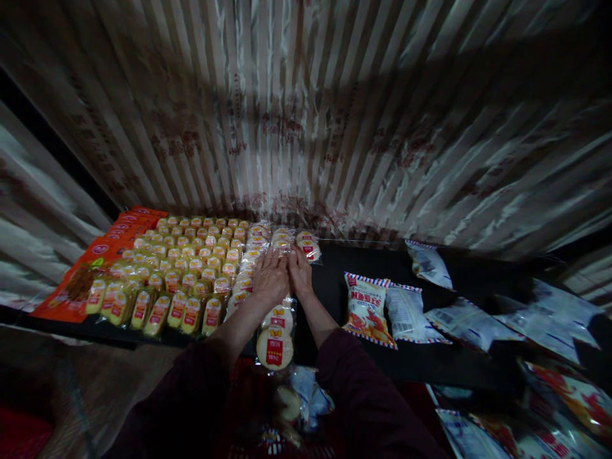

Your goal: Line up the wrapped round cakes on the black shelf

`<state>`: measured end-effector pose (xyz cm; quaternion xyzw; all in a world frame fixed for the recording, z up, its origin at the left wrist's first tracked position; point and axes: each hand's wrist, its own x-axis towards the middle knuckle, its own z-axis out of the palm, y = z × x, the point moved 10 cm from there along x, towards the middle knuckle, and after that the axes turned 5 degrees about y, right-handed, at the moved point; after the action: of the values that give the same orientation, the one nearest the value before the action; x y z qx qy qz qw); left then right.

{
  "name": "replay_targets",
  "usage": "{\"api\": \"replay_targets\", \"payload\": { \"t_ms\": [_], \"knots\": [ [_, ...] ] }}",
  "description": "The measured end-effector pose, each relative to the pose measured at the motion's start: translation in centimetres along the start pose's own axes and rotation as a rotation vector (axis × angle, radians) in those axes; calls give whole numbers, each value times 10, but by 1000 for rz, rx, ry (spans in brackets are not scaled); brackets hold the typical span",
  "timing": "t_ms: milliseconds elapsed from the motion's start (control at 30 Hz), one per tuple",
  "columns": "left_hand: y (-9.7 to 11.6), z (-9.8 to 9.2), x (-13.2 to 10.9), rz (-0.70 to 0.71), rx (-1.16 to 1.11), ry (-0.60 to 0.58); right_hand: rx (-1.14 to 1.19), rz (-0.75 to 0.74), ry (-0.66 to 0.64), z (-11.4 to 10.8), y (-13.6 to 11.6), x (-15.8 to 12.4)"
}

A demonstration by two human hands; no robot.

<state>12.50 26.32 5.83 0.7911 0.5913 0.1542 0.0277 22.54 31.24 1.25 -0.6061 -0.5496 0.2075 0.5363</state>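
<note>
Both my hands reach forward over a column of clear-wrapped round crackers (274, 347). My left hand (271, 275) lies with fingers stretched out on the packets, palm down. Close beside it, touching or nearly so, my right hand (299, 272) also rests on the packets with its fingers extended forward. The part of the column beneath my hands is hidden. Another packet of round crackers (308, 246) lies just beyond my right fingertips. To the left, several rows of small wrapped yellow cakes (191, 264) stand close together.
An orange snack bag (71, 293) lies at the left end of the black table (329, 255). A red-and-white snack bag (368, 309) and several silvery bags (473, 322) lie to the right. A red crate (239, 395) stands below the front edge. Striped plastic sheeting (296, 115) hangs behind.
</note>
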Motion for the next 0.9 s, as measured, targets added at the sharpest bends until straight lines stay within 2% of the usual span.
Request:
{"api": "replay_targets", "payload": {
  "t_ms": [133,267,400,500,667,800,900],
  "knots": [
    [4,-10,-3,2,-37,58,20,31,-10,-2,4,2],
    [13,-24,-17,46,-76,155,35,62,-21,-10,7,2],
    [15,-25,-28,43,-70,171,57,74,-31,-11,5,2],
    [5,-22,-26,-24,-56,151,48,55,-40,-6,1,4],
    [-23,-17,-10,-134,-54,82,48,36,-42,3,2,9],
    [-48,-8,2,-203,-50,8,66,32,-51,10,7,10],
    [-58,1,6,-226,-47,-43,59,62,-35,12,12,9]
  ]
}}
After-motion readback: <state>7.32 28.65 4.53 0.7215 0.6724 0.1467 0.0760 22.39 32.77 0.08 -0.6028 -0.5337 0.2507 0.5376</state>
